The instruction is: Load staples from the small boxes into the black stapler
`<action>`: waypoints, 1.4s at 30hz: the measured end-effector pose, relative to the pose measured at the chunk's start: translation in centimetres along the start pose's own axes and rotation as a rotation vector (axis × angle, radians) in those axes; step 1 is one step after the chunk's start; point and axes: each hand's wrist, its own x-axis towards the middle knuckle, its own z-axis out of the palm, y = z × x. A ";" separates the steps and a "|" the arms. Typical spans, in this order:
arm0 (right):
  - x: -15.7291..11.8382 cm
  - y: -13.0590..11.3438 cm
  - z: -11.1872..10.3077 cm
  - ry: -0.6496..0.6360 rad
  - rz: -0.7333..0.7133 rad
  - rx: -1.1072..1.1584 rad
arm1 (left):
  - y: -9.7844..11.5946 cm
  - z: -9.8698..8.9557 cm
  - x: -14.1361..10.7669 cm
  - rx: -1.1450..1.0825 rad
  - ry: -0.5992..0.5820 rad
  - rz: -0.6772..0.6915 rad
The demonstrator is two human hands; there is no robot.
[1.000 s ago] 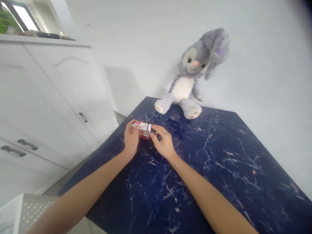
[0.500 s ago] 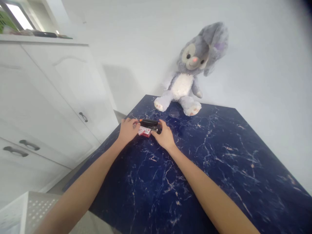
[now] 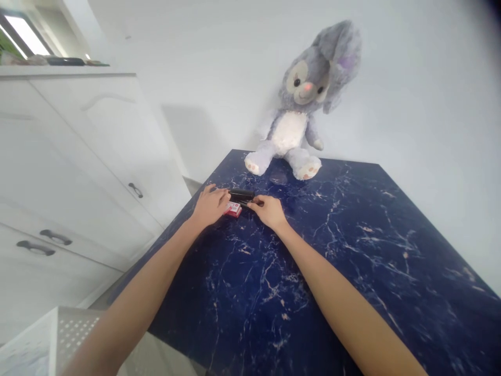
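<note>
A long black object (image 3: 241,194) with a rounded top lies near the far left edge of the table; its exact kind is unclear. Just below it is a slim dark piece (image 3: 246,203), its right end between the thumb and fingers of my right hand (image 3: 270,211). In front lies a small red and white box (image 3: 234,209), partly covered at its left. My left hand (image 3: 211,205) rests over the left ends of these things, palm down, with fingers stretched out and somewhat apart. What lies under those fingers is hidden.
The things lie on a dark blue marble-patterned table (image 3: 250,292). A grey plush rabbit (image 3: 289,130) sits at the back against the wall. White cabinets (image 3: 78,172) stand at left, and a white perforated basket (image 3: 70,329) is at the lower left.
My right hand has drawn its fingers together around the slim dark piece's right end. My left hand has moved slightly right, its fingers now farther over the box. The view has shifted slightly.
</note>
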 end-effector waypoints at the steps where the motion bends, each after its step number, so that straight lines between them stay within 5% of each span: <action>1: 0.1 0.0 -0.2 -0.017 0.003 -0.003 | 0.2 -0.1 0.1 0.052 -0.049 0.025; 8: -0.5 -0.3 -1.3 -0.058 -0.046 -0.146 | 3.4 -1.3 1.1 0.525 -0.272 -0.033; 27: 0.8 -0.9 -1.5 -0.168 -0.161 -0.376 | 6.9 -1.8 3.8 0.679 -0.539 -0.124; 32: 0.3 -0.7 -0.7 -0.137 -0.171 -0.386 | 8.3 -1.0 6.0 0.633 -0.663 -0.214; 42: -0.2 -0.3 -0.5 -0.116 -0.203 -0.353 | 12.3 2.4 6.7 0.759 -0.690 -0.337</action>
